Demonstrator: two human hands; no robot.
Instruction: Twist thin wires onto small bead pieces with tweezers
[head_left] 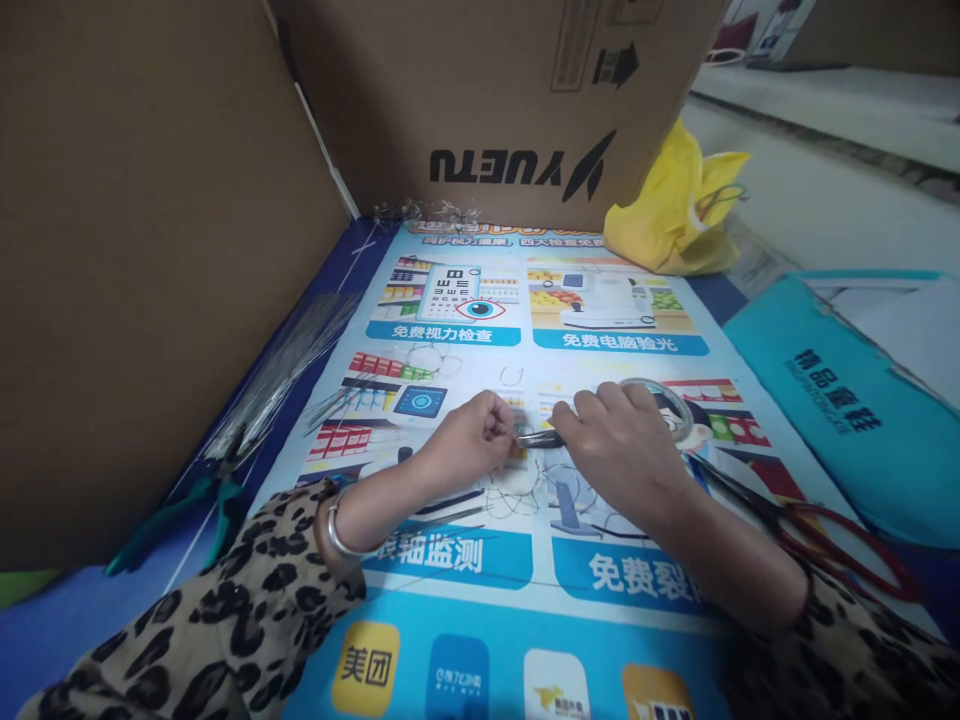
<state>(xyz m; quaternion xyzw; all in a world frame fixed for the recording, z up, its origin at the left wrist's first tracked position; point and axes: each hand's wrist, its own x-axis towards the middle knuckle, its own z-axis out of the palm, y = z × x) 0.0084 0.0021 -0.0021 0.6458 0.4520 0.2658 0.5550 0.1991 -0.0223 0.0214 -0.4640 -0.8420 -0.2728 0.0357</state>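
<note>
My right hand (619,445) is closed around pliers (541,439), whose metal jaws point left. Those jaws reach the fingertips of my left hand (472,440), which is closed in a pinch; what it holds is too small to make out. Thin bent wire (514,495) lies in loops just below the two hands, over a printed poster (495,590). A small U-shaped wire piece (512,377) rests above my left hand. Beyond my right knuckles is a clear ring (681,410), perhaps a tape roll, partly hidden.
Green-handled pliers (221,495) and a bundle of straight wires (281,365) lie at left. Red-handled scissors (847,545) are by my right forearm. A cardboard box (495,100) walls off the back. A yellow bag (667,215) and turquoise box (847,400) stand at right.
</note>
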